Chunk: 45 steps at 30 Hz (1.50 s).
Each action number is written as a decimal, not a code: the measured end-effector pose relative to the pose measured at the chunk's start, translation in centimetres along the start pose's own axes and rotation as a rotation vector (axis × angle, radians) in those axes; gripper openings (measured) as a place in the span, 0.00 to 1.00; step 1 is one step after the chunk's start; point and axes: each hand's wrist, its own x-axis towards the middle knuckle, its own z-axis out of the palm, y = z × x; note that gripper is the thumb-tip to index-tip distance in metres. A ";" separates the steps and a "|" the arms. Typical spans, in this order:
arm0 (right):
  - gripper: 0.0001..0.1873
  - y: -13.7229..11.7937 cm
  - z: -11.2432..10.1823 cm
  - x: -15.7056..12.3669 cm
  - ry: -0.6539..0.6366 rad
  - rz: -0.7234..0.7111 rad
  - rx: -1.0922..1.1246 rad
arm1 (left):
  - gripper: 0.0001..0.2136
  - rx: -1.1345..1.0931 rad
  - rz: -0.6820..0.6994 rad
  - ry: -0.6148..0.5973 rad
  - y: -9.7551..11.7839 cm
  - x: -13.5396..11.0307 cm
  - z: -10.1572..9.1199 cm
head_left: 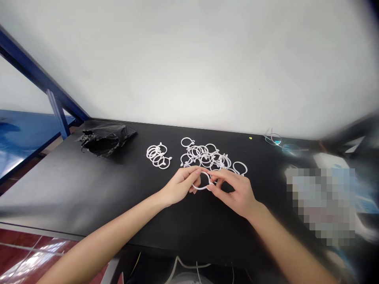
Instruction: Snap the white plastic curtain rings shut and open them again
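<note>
Both of my hands meet over the middle of the black table (89, 189) and pinch one white plastic ring (201, 187) between them. My left hand (180, 184) grips the ring's left side with closed fingers. My right hand (237, 191) grips its right side, fingers curled. Just behind my hands lies a large heap of several white rings (207, 156). A smaller group of white rings (158, 156) lies to the left of that heap.
A crumpled black plastic bag (103, 140) sits at the table's back left. A pair of glasses (276, 140) lies at the back right by the white wall. A blue metal frame (56, 106) stands left. Cables hang below the front edge.
</note>
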 end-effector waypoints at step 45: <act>0.16 -1.5 3.4 -0.8 0.138 0.294 0.354 | 0.15 0.945 0.498 0.147 0.1 -0.9 -1.8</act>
